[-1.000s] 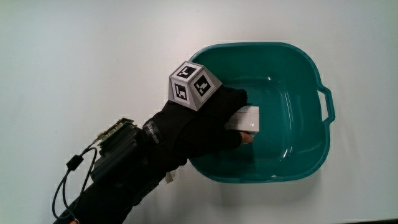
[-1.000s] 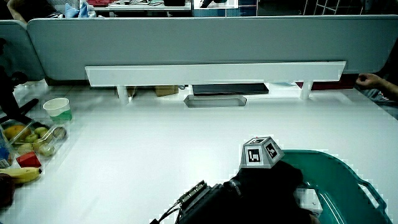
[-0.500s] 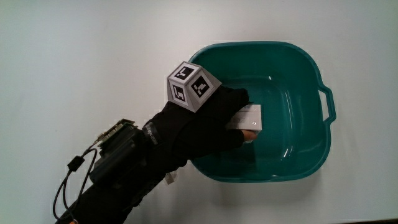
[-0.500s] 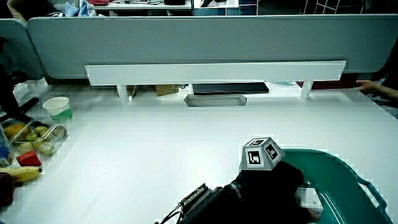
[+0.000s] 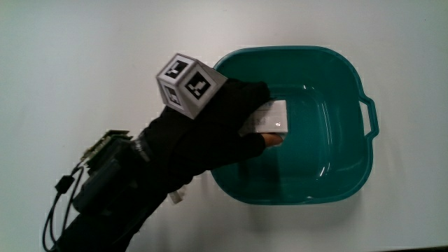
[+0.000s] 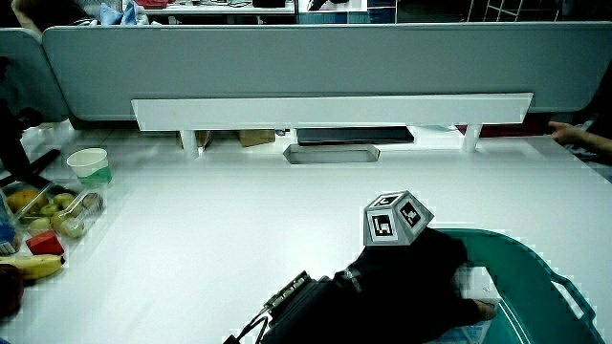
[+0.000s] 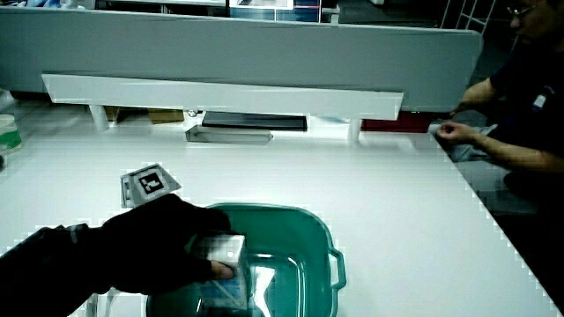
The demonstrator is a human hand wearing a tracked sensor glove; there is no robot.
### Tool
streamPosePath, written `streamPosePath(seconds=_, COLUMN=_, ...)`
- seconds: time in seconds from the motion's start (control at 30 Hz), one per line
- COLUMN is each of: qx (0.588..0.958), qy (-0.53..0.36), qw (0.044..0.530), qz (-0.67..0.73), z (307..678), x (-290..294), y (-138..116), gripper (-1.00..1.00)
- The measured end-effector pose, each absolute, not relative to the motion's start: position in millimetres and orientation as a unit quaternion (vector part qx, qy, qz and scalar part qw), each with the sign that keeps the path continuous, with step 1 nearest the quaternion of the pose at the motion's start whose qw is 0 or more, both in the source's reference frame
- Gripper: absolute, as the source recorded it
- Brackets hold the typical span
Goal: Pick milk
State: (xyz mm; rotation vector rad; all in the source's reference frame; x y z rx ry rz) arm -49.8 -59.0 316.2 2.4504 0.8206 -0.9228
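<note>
A small white milk carton [image 5: 273, 117] is held in the gloved hand [image 5: 256, 120], just above the floor of a teal basin [image 5: 363, 151]. The fingers wrap over the carton's top and the thumb presses on its nearer side. The patterned cube [image 5: 187, 84] sits on the back of the hand, and the forearm reaches over the basin's rim. Both side views show the hand [image 6: 421, 279] [image 7: 176, 245] shut on the carton [image 6: 478, 283] [image 7: 220, 248] inside the basin [image 6: 537, 274] [image 7: 322, 232]. Part of the carton is hidden by the fingers.
A paper cup [image 6: 88, 165], a clear box of fruit [image 6: 53, 212] and a banana [image 6: 29, 268] stand at the table's edge, away from the basin. A grey tray [image 6: 330, 154] lies under a white shelf [image 6: 330, 113] by the partition.
The hand has risen with the carton, lifting it off the basin floor and drawing it toward the basin's rim. The cube sits higher than before.
</note>
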Motion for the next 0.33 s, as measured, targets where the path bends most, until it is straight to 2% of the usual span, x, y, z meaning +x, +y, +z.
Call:
streamPosePath(seconds=0.03, qx=0.880, qy=0.298, qw=0.181, qz=-0.321, z=312.1, x=-52.3, y=-59.6, gripper=1.00)
streamPosePath(seconds=0.07, qx=0.883, qy=0.291, qw=0.186, qz=-0.319, z=306.9, x=-54.9, y=-59.8, gripper=1.00)
streamPosePath(seconds=0.1, qx=0.886, qy=0.314, qw=0.157, qz=-0.304, z=303.4, x=-56.9, y=-60.7, gripper=1.00)
streamPosePath(seconds=0.13, qx=0.876, qy=0.316, qw=0.155, qz=-0.330, z=302.4, x=-59.9, y=-61.1, gripper=1.00)
streamPosePath(seconds=0.17, qx=0.890, qy=0.310, qw=0.149, qz=-0.299, z=296.9, x=-63.1, y=-61.0, gripper=1.00)
streamPosePath(seconds=0.2, qx=0.874, qy=0.325, qw=0.145, qz=-0.332, z=296.5, x=-66.0, y=-62.0, gripper=1.00)
streamPosePath(seconds=0.23, qx=0.888, qy=0.323, qw=0.132, qz=-0.299, z=290.0, x=-69.0, y=-61.8, gripper=1.00)
streamPosePath(seconds=0.3, qx=0.889, qy=0.313, qw=0.134, qz=-0.306, z=285.4, x=-75.4, y=-62.0, gripper=1.00)
streamPosePath(seconds=0.33, qx=0.882, qy=0.332, qw=0.120, qz=-0.311, z=281.8, x=-77.7, y=-62.7, gripper=1.00)
